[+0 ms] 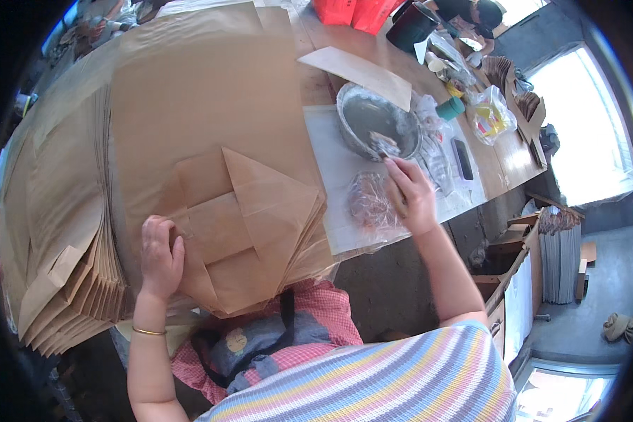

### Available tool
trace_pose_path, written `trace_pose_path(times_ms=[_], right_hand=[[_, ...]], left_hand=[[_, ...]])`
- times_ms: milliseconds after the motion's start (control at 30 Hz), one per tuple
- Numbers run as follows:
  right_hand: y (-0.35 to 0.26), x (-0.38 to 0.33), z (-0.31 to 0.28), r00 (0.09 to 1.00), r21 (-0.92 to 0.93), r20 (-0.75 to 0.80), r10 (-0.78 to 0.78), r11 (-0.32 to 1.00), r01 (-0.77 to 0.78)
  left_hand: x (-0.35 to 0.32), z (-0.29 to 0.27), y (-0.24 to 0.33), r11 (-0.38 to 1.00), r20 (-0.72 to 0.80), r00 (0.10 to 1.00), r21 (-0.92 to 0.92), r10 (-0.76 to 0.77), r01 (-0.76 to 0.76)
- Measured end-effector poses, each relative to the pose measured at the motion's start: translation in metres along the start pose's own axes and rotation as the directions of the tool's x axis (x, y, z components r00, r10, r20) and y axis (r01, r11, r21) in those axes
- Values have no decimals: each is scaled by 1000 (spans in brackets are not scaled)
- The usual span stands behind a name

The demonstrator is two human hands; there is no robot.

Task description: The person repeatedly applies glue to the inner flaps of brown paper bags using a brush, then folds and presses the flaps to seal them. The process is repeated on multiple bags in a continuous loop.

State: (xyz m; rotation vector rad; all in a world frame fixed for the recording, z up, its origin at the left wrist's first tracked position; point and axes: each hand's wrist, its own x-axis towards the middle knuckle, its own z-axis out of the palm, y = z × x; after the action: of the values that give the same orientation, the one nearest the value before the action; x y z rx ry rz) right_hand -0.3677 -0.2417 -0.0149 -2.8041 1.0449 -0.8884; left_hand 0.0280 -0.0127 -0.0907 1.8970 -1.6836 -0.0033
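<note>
A stack of brown paper bags [211, 105] lies in front of me, its near end folded into a diamond-shaped bag bottom [221, 225]. My left hand [162, 257] rests on the left edge of that fold, fingers curled loosely and apart, with nothing visible in them. To the right, my right hand [409, 193] grips a brush [385, 144] by its handle. The whitish bristle end reaches into a round bowl [343, 116] of greyish paste, at its near rim. My fingers hide most of the handle.
More folded paper bags [70, 281] fan out at left. A flat board [362, 74] lies across the bowl's far rim. Beside the bowl are a crumpled plastic bag [373, 200], a phone [463, 159] and a green cup [450, 108]. Another person [471, 21] is at the far right.
</note>
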Motion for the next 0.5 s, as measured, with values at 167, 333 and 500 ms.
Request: trace_pose_path(times_ms=[167,333,500], right_hand=[[12,-32,-16,960,-234,259,-103,958,166],[-94,42,72,977,513,196,-88,858,-25],[-68,113,135,650,451,756,-76,781,-433]], left_hand=[[19,-19,0,999,166,986,18,-31,28],[64,-34,-29,928,212,919,-97,-333,359],[99,-49,-27,920,614,690,185,-383,346]])
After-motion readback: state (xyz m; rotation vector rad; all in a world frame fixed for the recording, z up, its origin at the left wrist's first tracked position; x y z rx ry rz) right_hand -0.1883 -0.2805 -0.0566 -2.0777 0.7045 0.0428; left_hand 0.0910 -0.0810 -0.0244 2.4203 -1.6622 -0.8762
